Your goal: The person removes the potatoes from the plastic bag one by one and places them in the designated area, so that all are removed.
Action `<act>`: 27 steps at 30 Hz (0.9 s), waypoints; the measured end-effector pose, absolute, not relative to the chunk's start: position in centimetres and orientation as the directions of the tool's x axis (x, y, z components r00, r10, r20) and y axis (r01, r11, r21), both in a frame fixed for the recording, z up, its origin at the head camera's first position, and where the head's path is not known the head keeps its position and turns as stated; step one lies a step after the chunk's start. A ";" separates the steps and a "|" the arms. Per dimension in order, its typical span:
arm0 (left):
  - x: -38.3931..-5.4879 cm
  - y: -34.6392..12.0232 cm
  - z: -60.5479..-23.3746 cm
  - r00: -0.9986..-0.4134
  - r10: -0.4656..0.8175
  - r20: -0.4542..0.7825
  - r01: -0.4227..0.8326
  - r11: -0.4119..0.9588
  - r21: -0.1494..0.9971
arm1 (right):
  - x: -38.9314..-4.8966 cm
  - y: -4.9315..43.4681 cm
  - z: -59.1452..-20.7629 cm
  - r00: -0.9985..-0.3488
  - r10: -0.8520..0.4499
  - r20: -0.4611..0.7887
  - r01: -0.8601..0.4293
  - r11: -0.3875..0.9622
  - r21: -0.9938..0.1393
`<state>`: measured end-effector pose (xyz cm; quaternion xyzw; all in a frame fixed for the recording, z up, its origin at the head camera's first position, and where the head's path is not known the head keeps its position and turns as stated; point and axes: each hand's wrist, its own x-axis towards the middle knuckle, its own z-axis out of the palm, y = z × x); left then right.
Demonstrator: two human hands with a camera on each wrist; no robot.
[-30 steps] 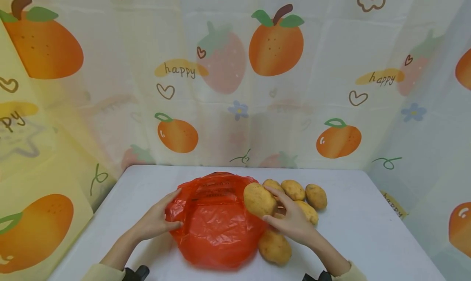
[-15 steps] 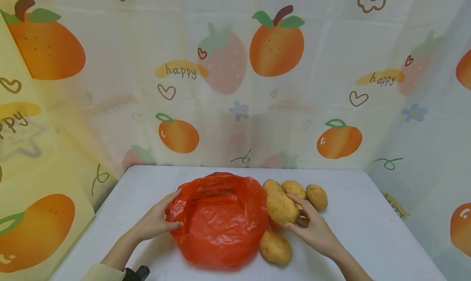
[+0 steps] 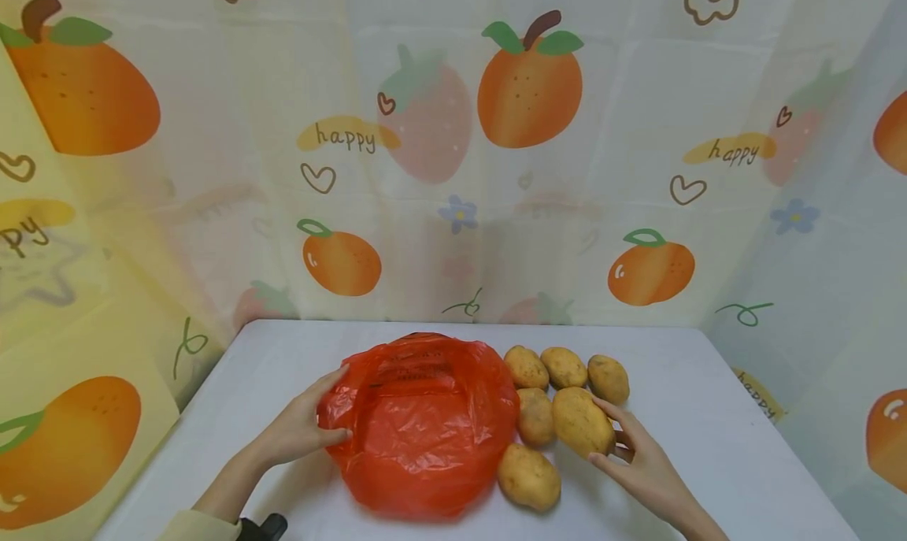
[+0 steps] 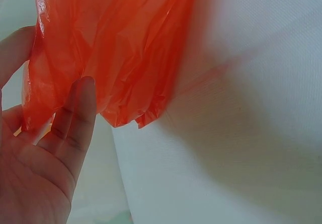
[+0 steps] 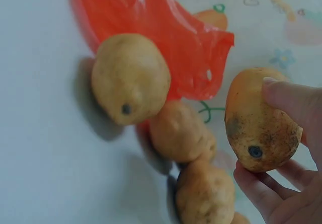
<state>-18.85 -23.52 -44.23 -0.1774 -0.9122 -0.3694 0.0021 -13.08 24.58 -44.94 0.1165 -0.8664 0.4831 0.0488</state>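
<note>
A red plastic bag [image 3: 425, 431] stands on the white table, its mouth wide. At its left rim my left hand [image 3: 301, 423] holds the plastic, fingers on one side and thumb on the other; the left wrist view shows the bag's film [image 4: 126, 43] between them. My right hand [image 3: 641, 466] grips a yellow-brown potato [image 3: 583, 423] between thumb and fingers, right of the bag. In the right wrist view this held potato [image 5: 259, 123] shows a dark spot near its lower end. Whether anything lies inside the bag is not visible.
Several potatoes lie beside the bag's right side: three in a back row [image 3: 564, 368], one potato in the middle [image 3: 535, 416], and one potato nearer the front [image 3: 529, 478]. A fruit-printed curtain [image 3: 453, 171] hangs behind the white table [image 3: 708, 446].
My right hand has carried the potato to the right and slightly nearer, from the bag's right edge to beyond the middle potato. My left hand stays at the bag's rim.
</note>
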 end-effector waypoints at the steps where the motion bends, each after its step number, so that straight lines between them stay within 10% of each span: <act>1: -18.8 -23.5 -44.2 -0.937 0.321 0.134 0.324 0.665 0.673 | -12.9 24.7 -45.1 -0.971 -0.147 0.188 -0.238 0.514 -0.824; 27: -18.7 -23.5 -44.2 -0.943 0.318 0.097 0.292 0.649 0.703 | -11.9 26.0 -48.1 -0.990 -0.144 0.000 -0.091 0.625 -0.776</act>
